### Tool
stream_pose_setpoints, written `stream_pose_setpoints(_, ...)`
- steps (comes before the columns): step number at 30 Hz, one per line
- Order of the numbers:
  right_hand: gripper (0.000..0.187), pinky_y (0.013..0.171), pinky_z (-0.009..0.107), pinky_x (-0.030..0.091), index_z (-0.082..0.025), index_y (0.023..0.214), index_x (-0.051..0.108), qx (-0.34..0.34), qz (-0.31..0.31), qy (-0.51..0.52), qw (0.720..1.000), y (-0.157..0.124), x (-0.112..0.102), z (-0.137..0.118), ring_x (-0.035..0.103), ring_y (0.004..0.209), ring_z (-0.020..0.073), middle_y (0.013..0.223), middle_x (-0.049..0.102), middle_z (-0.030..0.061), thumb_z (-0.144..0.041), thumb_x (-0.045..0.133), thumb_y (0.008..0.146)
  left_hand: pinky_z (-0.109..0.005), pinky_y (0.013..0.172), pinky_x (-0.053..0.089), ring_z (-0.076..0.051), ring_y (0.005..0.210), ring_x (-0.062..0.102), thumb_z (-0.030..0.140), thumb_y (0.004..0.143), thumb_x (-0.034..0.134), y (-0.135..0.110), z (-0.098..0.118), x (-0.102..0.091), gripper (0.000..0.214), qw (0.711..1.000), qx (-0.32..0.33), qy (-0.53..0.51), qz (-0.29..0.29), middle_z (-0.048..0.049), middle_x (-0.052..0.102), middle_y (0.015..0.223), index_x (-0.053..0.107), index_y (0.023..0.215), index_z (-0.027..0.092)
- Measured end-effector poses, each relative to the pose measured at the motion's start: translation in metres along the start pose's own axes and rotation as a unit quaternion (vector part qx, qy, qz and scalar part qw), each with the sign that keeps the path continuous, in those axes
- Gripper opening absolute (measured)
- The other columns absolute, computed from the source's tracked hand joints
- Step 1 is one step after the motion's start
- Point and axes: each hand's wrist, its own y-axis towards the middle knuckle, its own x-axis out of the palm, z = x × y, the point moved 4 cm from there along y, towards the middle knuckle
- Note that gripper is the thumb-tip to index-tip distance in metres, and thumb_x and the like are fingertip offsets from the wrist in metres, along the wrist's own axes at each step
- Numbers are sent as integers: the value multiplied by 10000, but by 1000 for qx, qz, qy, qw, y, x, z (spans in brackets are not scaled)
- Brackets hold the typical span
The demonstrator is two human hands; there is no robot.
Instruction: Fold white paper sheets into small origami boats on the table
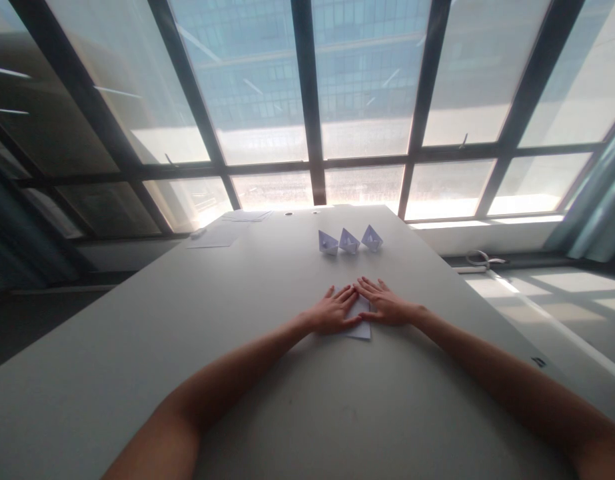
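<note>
A folded sheet of white paper (360,329) lies flat on the table beneath both hands. My left hand (336,310) rests on its left part, fingers spread and pointing to the far right. On the paper's right side lies my right hand (384,303), also with outstretched fingers, its fingertips close to those of the left. The hands cover much of the sheet, so its full outline is hidden. Just beyond them stand three folded paper boats in a row: the left boat (328,244), the middle boat (349,242) and the right boat (372,239).
White sheets (214,235) lie at the table's far left corner. The long white table (152,333) reaches toward large dark-framed windows (314,100). A cable (482,259) lies beyond the table's right edge, and curtains hang at both sides.
</note>
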Motion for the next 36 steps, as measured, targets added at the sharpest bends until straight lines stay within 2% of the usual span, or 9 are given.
stream_pose_setpoints(7,1003,1218,457,1,-227,1587,152,-9,-29,40,999,-5,-7,-4,101,1511,287,1638,135,103,-727,568,823,-491,1212,29,-274,1523,13,755,932,268,1,-7,2,909,1000,2,-15,-15,-117,42,1644,-25,1596,207)
stream_pose_setpoints(13,1081,1203,479,-65,-268,1587,91,-19,-55,60,996,-7,-8,-14,39,1515,292,1648,66,71,-732,627,771,-500,1212,31,-265,1524,26,750,934,277,-1,-10,-1,890,1000,9,-18,-5,-91,74,1650,-35,1593,240)
stream_pose_setpoints(17,1090,1194,505,-76,-269,1589,76,-5,-52,57,997,-4,-5,-18,20,1517,298,1649,51,76,-738,620,769,-507,1208,38,-251,1525,38,680,984,218,-1,-17,-3,762,1000,-11,-17,3,-65,89,1653,38,1596,263)
stream_pose_setpoints(23,1086,1205,487,-49,-236,1592,54,-12,-41,40,998,-2,0,-26,18,1517,294,1647,32,98,-757,573,792,-511,1208,65,-244,1522,91,628,1009,190,3,-33,-1,690,999,-45,-10,29,-65,151,1646,175,1582,244)
stream_pose_setpoints(31,1087,1219,472,15,-152,1591,108,-19,-13,34,999,3,11,-28,48,1514,308,1636,88,165,-771,538,808,-469,1205,171,-244,1494,221,490,1027,264,6,-50,4,589,990,-110,-5,88,-93,308,1601,317,1535,197)
stream_pose_setpoints(36,998,1224,473,18,-190,1587,174,-24,-4,69,997,5,11,-26,104,1510,306,1634,145,127,-724,553,835,-506,1201,165,-248,1500,201,465,1034,265,7,-52,7,561,990,-105,-10,89,-87,287,1609,329,1531,214)
